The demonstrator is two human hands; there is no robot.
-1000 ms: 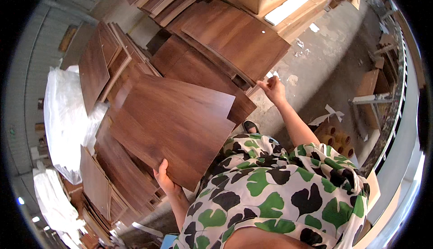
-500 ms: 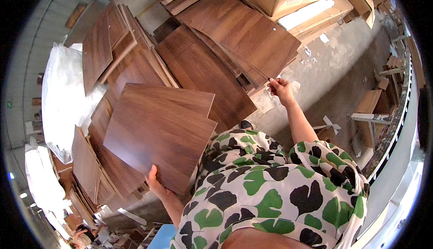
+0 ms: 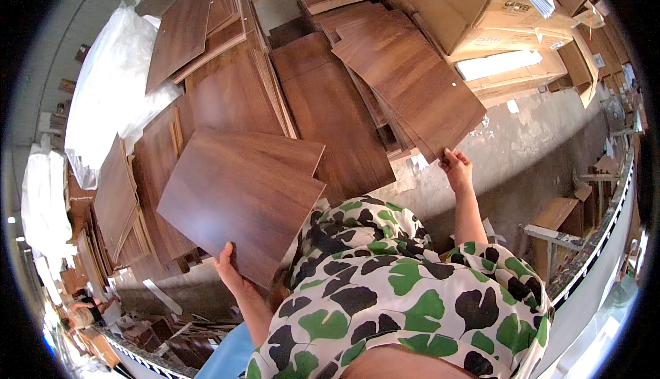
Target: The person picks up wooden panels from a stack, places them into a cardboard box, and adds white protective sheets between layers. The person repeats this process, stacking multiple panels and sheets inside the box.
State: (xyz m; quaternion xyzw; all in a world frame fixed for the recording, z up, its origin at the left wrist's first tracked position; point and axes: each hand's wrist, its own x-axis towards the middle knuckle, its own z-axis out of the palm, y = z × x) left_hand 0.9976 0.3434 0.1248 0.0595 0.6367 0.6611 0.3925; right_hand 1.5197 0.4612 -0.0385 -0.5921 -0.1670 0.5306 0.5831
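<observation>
My left hand [image 3: 234, 274] grips the near edge of a brown wood-grain panel [image 3: 237, 197], its thumb lying on top. A second panel [image 3: 304, 152] shows beneath it, offset at the far right edge. My right hand [image 3: 456, 169] pinches the near corner of a similar loose panel [image 3: 416, 80] that rests on the stack at centre right. Several panel edges fan out under that corner. Between the two lies another wide brown panel [image 3: 326, 111]. The fingers under the left panel are hidden.
More panel stacks [image 3: 185, 32] stand at the far left, beside white plastic wrapping [image 3: 113, 94]. Cardboard boxes [image 3: 447, 1] are piled at the far right. Bare concrete floor [image 3: 529, 131] lies to the right. Another person [image 3: 89, 310] is small at the lower left.
My view has shifted, so the stacks sit differently in it. The right-hand panel's near corner has swung out toward me, with my right hand still pinching there. My left hand keeps its hold.
</observation>
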